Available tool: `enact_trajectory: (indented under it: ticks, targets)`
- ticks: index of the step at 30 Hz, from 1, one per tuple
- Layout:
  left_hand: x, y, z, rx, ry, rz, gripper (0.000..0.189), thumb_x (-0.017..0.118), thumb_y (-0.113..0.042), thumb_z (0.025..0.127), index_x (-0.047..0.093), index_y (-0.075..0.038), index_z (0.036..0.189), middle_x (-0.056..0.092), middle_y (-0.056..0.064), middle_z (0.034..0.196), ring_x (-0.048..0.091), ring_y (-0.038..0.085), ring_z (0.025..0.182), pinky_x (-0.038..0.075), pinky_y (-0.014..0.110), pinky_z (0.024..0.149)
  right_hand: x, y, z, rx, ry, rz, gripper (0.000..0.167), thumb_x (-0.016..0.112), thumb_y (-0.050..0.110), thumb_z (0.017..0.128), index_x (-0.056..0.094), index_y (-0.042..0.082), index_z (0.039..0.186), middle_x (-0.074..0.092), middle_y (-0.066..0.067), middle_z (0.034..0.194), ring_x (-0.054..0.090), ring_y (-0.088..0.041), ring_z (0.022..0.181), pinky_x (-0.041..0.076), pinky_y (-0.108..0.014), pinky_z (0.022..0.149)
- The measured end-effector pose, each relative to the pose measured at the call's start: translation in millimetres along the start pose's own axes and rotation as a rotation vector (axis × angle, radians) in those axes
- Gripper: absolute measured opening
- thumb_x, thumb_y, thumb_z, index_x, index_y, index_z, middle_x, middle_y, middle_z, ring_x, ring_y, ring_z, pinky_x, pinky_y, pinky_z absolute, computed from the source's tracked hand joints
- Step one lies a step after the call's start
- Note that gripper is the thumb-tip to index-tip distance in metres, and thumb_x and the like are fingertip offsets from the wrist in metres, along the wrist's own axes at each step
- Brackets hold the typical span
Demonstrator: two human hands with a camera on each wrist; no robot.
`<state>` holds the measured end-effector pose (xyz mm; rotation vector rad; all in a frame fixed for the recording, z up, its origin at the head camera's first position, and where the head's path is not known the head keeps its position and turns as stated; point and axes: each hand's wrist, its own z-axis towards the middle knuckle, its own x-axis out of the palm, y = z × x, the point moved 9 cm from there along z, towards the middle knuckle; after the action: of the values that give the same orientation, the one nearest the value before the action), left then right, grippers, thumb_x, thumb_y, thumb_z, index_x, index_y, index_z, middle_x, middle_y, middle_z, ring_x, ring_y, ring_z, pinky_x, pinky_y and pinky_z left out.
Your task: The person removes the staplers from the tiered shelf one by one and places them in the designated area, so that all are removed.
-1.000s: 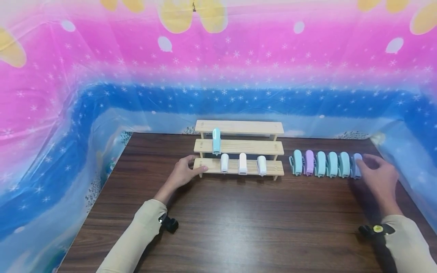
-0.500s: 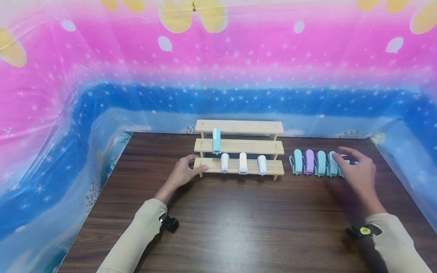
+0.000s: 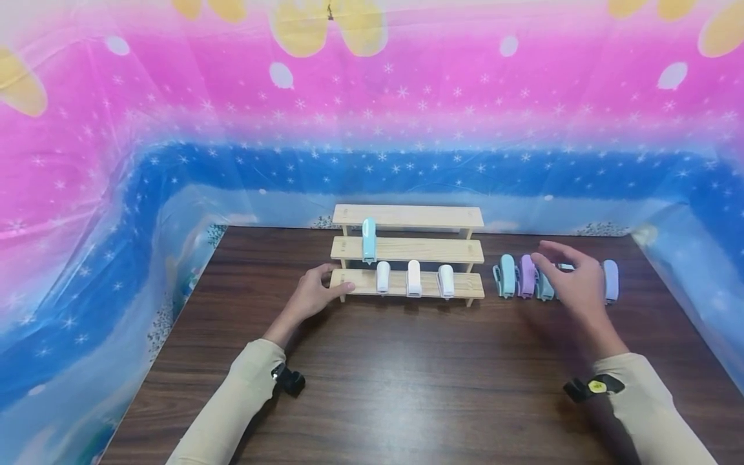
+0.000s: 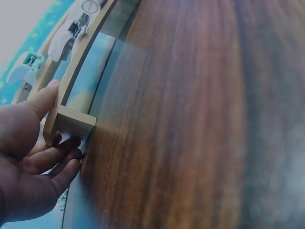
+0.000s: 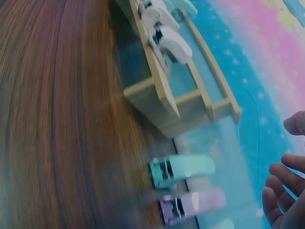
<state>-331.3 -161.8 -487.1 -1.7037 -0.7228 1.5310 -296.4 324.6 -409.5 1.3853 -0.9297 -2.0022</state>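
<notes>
My left hand [image 3: 314,296] grips the left end of a three-tier wooden display stand [image 3: 427,248]. In the left wrist view its thumb lies on the bottom shelf and its fingers curl below. My right hand [image 3: 583,294] hovers over a row of pastel items that look like small hole punches, holding none; in the right wrist view its fingers are loosely bent. A teal punch [image 3: 507,276], a purple punch [image 3: 526,276] and a lavender-blue punch [image 3: 611,281] show in this row; the hand hides others. Three whitish punches, including a white punch [image 3: 382,278], sit on the bottom shelf.
One light-blue punch [image 3: 369,240] stands on the middle shelf toward the left. The dark wood-grain table [image 3: 401,374] spreads in front of the stand. A patterned pink and blue cloth [image 3: 407,129] hangs behind the table and along both sides.
My right hand has moved left along the row, from the lavender-blue punch at the right end toward the purple one. That end punch shows again. My left hand and the stand stay put.
</notes>
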Motion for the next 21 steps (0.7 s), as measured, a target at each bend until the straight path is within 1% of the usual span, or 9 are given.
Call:
enact_trajectory:
  ticks: [4,6,8,13,15,17,21]
  targets:
    - [0.2,-0.1,0.4,0.003,-0.001,0.007,0.065,0.077,-0.041,0.092,0.058,0.000,0.138,0.068,0.019,0.127,0.066,0.032,0.114,0.053,0.047,0.092,13,14,-0.6,-0.018,0.026,0.039,0.058,0.069,0.055,0.094,0.067,0.016,0.137,0.068,-0.008,0.127,0.056,-0.011,0.109,0.043,-0.018,0.086]
    - [0.3,0.4,0.2,0.001,0.000,0.006,0.065,0.077,-0.041,0.092,0.057,0.001,0.138,0.068,0.019,0.126,0.066,0.032,0.113,0.054,0.047,0.091,19,22,-1.3,-0.035,0.038,0.039,0.057,0.068,0.055,0.094,0.067,0.017,0.136,0.069,-0.007,0.125,0.057,-0.011,0.109,0.043,-0.017,0.086]
    - [0.2,0.7,-0.1,-0.002,0.001,0.002,0.065,0.077,-0.041,0.092,0.057,0.001,0.138,0.069,0.019,0.125,0.067,0.031,0.112,0.054,0.045,0.090,24,30,-2.7,-0.055,0.046,0.034,0.056,0.069,0.055,0.093,0.068,0.017,0.135,0.070,-0.007,0.123,0.058,-0.011,0.105,0.044,-0.018,0.083]
    - [-0.2,-0.1,-0.9,-0.001,0.001,-0.004,0.064,0.077,-0.041,0.092,0.057,0.001,0.138,0.069,0.019,0.124,0.068,0.030,0.110,0.054,0.044,0.088,36,53,-5.8,-0.137,0.072,0.065,0.050,0.072,0.048,0.094,0.070,0.015,0.132,0.072,-0.009,0.119,0.062,-0.009,0.097,0.047,-0.018,0.078]
    - [-0.6,-0.6,-1.1,-0.001,-0.002,-0.007,0.064,0.077,-0.040,0.092,0.057,0.001,0.138,0.069,0.019,0.124,0.068,0.031,0.110,0.054,0.044,0.088,42,61,-6.0,-0.167,0.076,0.067,0.049,0.073,0.046,0.094,0.070,0.015,0.131,0.073,-0.009,0.118,0.063,-0.008,0.097,0.048,-0.018,0.080]
    - [-0.5,-0.5,-0.9,-0.003,-0.002,-0.009,0.064,0.077,-0.040,0.092,0.057,0.000,0.138,0.069,0.019,0.124,0.068,0.031,0.110,0.054,0.045,0.089,48,67,-6.1,-0.180,0.081,0.071,0.049,0.073,0.046,0.094,0.070,0.016,0.131,0.073,-0.008,0.118,0.064,-0.010,0.098,0.048,-0.018,0.080]
    - [0.7,0.2,-0.6,-0.003,0.001,-0.008,0.066,0.077,-0.041,0.092,0.057,0.001,0.139,0.068,0.019,0.126,0.067,0.031,0.112,0.054,0.045,0.090,60,79,-7.8,-0.194,0.105,0.080,0.051,0.074,0.048,0.093,0.070,0.015,0.131,0.073,-0.009,0.118,0.067,-0.018,0.101,0.049,-0.020,0.080]
